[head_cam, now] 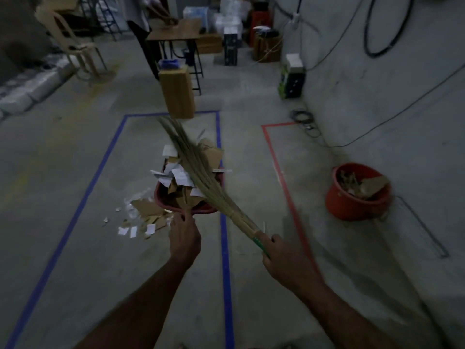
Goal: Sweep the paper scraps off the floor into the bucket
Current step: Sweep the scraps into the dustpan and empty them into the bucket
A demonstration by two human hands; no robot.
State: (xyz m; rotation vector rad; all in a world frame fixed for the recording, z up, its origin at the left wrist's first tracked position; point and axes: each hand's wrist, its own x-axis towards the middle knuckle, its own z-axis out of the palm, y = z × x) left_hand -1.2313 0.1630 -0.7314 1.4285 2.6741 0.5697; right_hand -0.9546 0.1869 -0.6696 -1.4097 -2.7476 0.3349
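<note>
Dustpan (188,197), red, heaped with white and brown paper scraps (180,176), sits on the concrete floor (75,260) at the right edge of the blue tape rectangle (227,273). Left hand (185,238): grip curled at the dustpan's near rim; exact hold cannot be told. Right hand (281,258): grip clamped round the green handle of a grass broom (201,172), whose bristles slant up and far-left over the dustpan. Loose scraps (141,220) lie on the floor just left of the dustpan. Bucket (358,195), orange-red, holding brown scraps, stands well apart to the right by the wall, beyond the red tape line (284,187). Wooden box (177,91) stands at the far end.
</note>
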